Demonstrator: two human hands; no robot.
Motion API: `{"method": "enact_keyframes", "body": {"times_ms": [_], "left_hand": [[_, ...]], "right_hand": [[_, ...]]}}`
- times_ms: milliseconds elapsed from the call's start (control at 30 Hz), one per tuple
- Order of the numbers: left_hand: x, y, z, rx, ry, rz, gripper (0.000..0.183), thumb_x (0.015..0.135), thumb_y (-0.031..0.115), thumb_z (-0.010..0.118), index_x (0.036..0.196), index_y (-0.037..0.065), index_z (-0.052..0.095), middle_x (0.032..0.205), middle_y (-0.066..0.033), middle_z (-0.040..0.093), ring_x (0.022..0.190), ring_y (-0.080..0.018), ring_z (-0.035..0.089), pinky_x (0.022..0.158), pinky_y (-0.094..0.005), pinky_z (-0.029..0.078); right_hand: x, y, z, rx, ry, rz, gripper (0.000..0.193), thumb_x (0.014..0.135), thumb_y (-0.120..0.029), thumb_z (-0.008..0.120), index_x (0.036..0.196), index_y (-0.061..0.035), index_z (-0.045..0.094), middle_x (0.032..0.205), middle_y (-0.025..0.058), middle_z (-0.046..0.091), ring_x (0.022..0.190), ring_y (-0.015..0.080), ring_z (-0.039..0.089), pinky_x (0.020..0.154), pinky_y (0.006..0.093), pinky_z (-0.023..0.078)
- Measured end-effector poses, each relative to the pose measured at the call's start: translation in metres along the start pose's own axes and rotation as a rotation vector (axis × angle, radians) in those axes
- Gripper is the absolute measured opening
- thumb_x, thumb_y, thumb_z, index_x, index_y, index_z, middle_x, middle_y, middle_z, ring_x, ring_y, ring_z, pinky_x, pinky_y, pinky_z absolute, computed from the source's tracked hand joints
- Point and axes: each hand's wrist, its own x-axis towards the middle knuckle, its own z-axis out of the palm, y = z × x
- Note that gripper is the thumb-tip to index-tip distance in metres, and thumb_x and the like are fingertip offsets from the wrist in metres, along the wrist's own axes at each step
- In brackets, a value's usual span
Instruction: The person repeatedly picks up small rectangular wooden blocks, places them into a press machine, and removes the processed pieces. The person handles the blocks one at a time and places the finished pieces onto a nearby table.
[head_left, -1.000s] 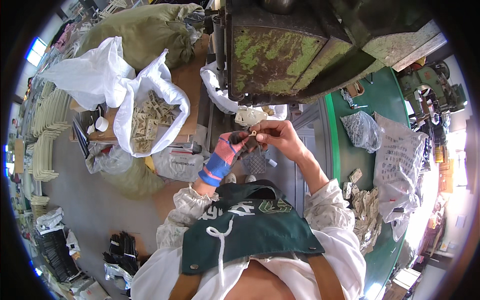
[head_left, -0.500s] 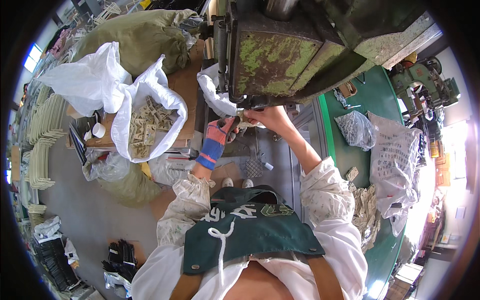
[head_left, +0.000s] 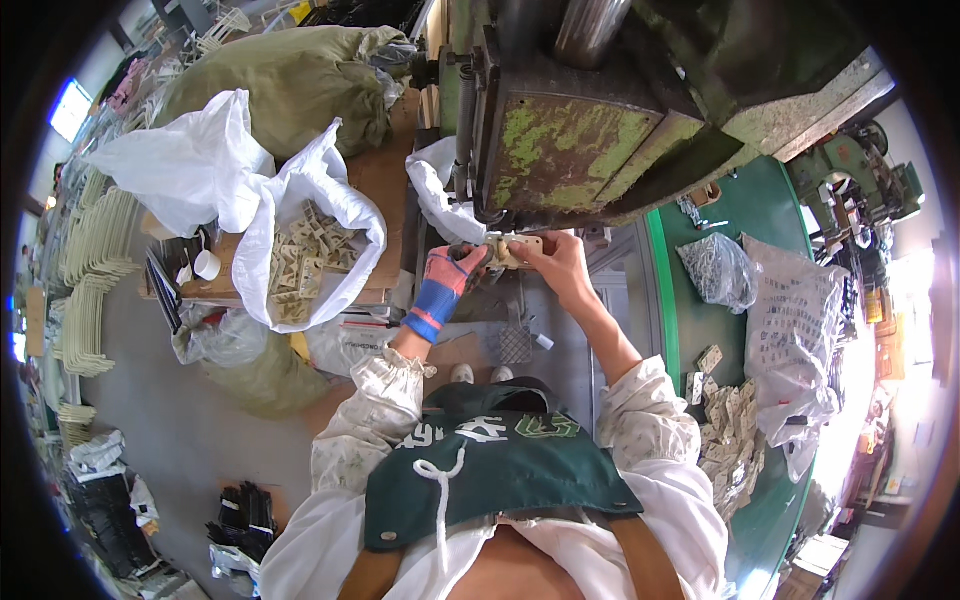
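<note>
A small beige plate with holes point(head_left: 526, 244), like a bracket, is held between my two hands under the front of a worn green press machine point(head_left: 560, 130). My left hand point(head_left: 452, 277), in a pink and blue glove with dark fingertips, is closed on its left end. My bare right hand point(head_left: 562, 268) pinches its right end, thumb on top. A knob-like tan piece sits at the plate's left part; I cannot tell if it is joined on. The fingers under the plate are hidden.
To the left, an open white sack point(head_left: 372, 235) holds similar beige pieces point(head_left: 308, 255) on a cardboard-covered surface. On the right, a green table point(head_left: 785, 195) bears a pile of beige plates point(head_left: 728, 440), a clear bag of small metal parts point(head_left: 718, 272) and a printed sack point(head_left: 790, 330).
The beige plate has come out from beneath the press, nearer to me, and shows more fully. Both hands have moved slightly right and nearer, and my right hand has turned.
</note>
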Motion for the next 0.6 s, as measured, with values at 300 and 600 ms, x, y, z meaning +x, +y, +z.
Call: {"method": "enact_keyframes", "body": {"times_ms": [300, 600], "left_hand": [[0.010, -0.002, -0.008, 0.032, -0.202, -0.065, 0.027, 0.083, 0.029, 0.067, 0.078, 0.002, 0.067, 0.064, -0.0039, 0.063, 0.047, -0.0086, 0.053, 0.041, -0.0213, 0.038], [0.012, 0.009, -0.014, 0.115, -0.221, -0.125, 0.025, 0.081, 0.029, 0.069, 0.070, 0.006, 0.065, 0.061, 0.0005, 0.061, 0.044, -0.0056, 0.047, 0.039, -0.0207, 0.031]], "right_hand": [[-0.008, 0.002, 0.006, 0.046, -0.028, 0.055, 0.027, 0.078, -0.017, 0.075, 0.092, 0.0044, 0.065, 0.081, 0.0043, 0.065, 0.070, 0.0075, 0.059, 0.060, 0.0226, 0.048], [-0.016, -0.004, -0.018, 0.187, -0.110, 0.129, 0.029, 0.081, -0.020, 0.071, 0.091, 0.0056, 0.062, 0.080, 0.0099, 0.065, 0.070, 0.0167, 0.066, 0.062, 0.0270, 0.056]]}}
